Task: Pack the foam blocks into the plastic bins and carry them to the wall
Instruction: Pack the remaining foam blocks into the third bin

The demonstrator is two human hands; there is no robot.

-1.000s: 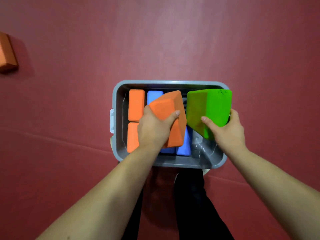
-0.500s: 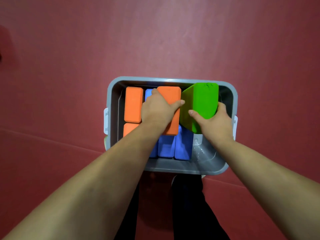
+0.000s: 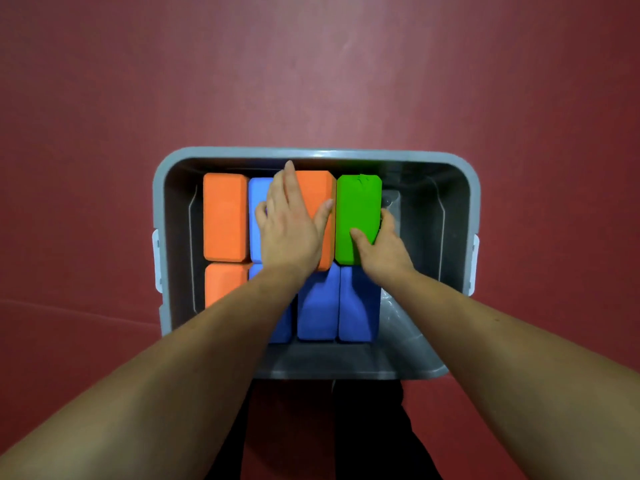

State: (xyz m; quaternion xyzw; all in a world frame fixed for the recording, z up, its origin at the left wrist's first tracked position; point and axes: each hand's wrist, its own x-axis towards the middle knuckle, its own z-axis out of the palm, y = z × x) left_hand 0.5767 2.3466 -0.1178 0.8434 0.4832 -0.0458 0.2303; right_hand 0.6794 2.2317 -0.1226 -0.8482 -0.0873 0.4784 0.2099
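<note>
Bin on the red floor, blocks packed tight from its left wall across. Left hand lies flat, fingers straight, pressing the middle orange block in the far row and hiding part of the blue block beside it. Right hand grips the green block, thumb on top, fingers curled round its right side; green touches orange. Forearms cross the near blue blocks. Grey bin bottom shows on the right.

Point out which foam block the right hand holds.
The green block, the only green one, at the far row's right end; the others are orange or blue.
</note>
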